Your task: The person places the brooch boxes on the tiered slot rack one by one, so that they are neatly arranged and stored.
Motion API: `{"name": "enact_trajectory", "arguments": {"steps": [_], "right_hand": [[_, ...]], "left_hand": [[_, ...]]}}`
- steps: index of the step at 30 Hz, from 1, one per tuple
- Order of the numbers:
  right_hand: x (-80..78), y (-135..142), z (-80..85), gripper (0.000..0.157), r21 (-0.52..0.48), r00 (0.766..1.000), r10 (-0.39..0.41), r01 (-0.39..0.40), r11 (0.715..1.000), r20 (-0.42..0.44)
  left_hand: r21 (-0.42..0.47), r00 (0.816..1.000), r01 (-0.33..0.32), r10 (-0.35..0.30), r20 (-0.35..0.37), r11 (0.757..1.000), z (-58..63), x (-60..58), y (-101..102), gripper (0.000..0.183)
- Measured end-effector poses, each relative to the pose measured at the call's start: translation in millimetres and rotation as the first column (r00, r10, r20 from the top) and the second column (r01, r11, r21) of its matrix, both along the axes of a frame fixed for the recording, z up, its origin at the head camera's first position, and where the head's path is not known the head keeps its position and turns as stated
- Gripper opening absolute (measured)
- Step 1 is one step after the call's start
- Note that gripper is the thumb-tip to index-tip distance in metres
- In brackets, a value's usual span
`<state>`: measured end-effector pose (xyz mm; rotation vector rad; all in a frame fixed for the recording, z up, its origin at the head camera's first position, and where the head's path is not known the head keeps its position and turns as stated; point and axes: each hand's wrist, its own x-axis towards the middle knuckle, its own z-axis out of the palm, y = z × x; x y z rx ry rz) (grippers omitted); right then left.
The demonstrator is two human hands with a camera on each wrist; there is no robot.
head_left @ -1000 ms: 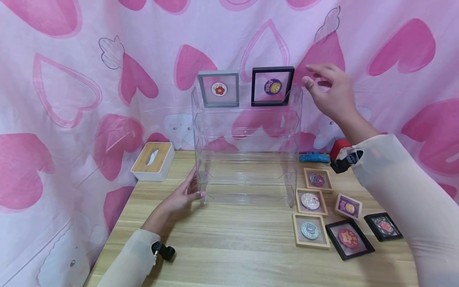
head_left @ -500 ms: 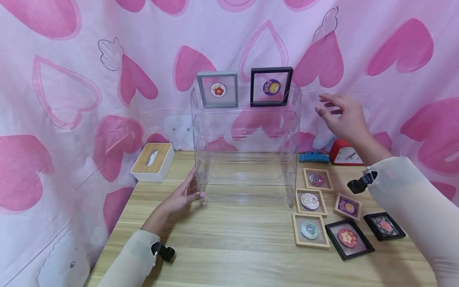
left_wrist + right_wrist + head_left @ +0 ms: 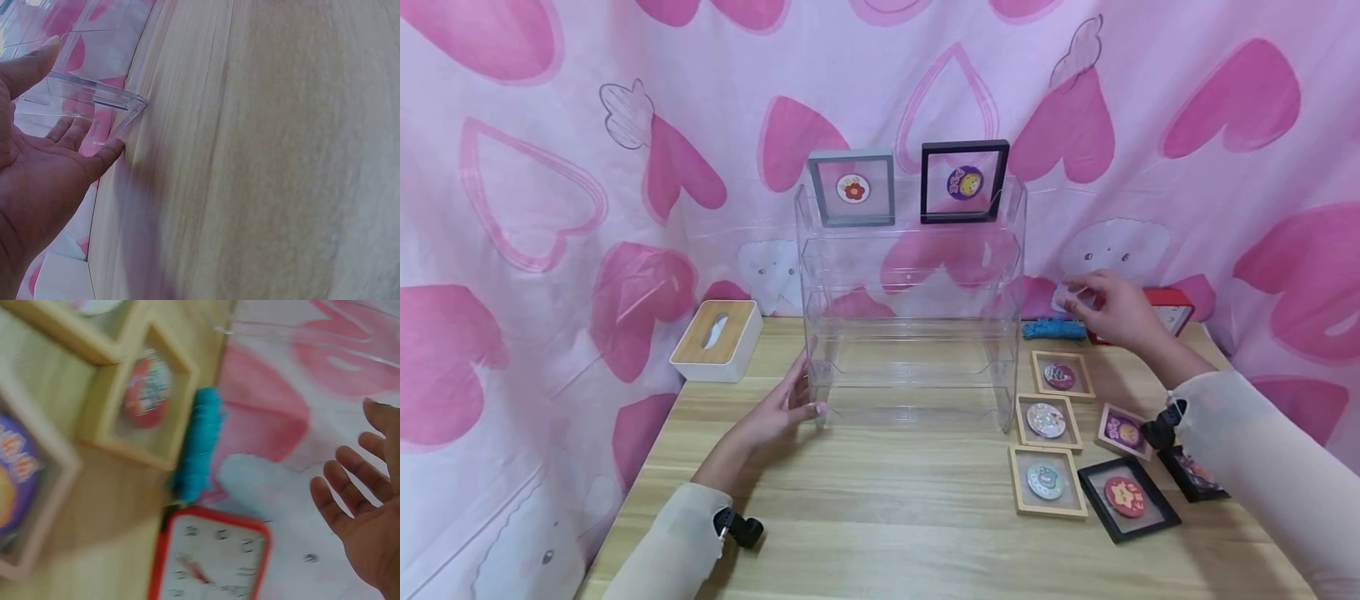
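Observation:
A clear acrylic tiered display rack (image 3: 910, 387) stands on the table, with a grey frame (image 3: 852, 188) and a black frame (image 3: 964, 182) upright on its top tier. My left hand (image 3: 778, 414) rests against the rack's lower left side, thumb by the front edge and fingers along the outer side. In the left wrist view, the fingers (image 3: 75, 134) look fairly straight beside the clear corner. My right hand (image 3: 1116, 310) is in the air right of the rack, holding nothing, in front of a red clock (image 3: 1174, 317). The right wrist view shows its fingers (image 3: 356, 465) spread loosely.
Wooden frames (image 3: 1047, 481) with round badges lie right of the rack. Near them are a black frame (image 3: 1127, 498), a smaller pinkish frame (image 3: 1123, 431) and another black one partly behind the sleeve. A blue bundle (image 3: 1054, 329) lies behind. A tissue box (image 3: 717, 340) stands left.
My right hand has come down from beside the top tier to near the clock, holding nothing throughout. My left hand stays at the rack, and both upright frames stay in place.

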<state>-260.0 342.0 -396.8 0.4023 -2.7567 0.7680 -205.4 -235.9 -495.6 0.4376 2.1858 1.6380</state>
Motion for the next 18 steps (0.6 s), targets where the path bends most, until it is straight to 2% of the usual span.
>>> {"name": "enact_trajectory", "arguments": {"steps": [3, 7, 10, 14, 16, 18], "right_hand": [[0.7, 6.0, -17.8, 0.035, 0.048, 0.999, 0.036, -0.037, 0.998, 0.016], [2.4, 11.2, -34.9, 0.034, 0.061, 0.988, 0.042, -0.051, 0.997, 0.147], [4.1, 17.9, -44.9, 0.035, 0.065, 0.966, 0.024, -0.042, 0.997, 0.256], [6.7, 28.2, -58.4, 0.036, 0.065, 0.934, -0.001, -0.023, 0.998, 0.357], [6.6, 31.4, -65.3, 0.035, 0.063, 0.929, -0.001, -0.024, 0.998, 0.371], [4.6, 32.6, -71.6, 0.033, 0.062, 0.933, 0.015, -0.040, 0.997, 0.360]], "left_hand": [[-0.002, 1.000, -0.002, 0.002, 0.000, 1.000, 0.0, 1.4, -0.8, 0.108], [-0.001, 1.000, 0.005, -0.005, -0.028, 1.000, 0.1, 2.9, -3.7, 0.110], [0.003, 0.999, 0.008, -0.008, -0.035, 1.000, 0.8, 3.1, -3.0, 0.110], [-0.001, 0.999, 0.015, -0.015, -0.039, 1.000, 1.4, 1.5, 0.7, 0.110], [0.000, 0.999, 0.016, -0.016, -0.033, 1.000, 2.0, 1.4, 1.7, 0.110], [0.003, 1.000, 0.015, -0.014, -0.028, 1.000, 2.6, 1.8, 1.6, 0.110]]}}
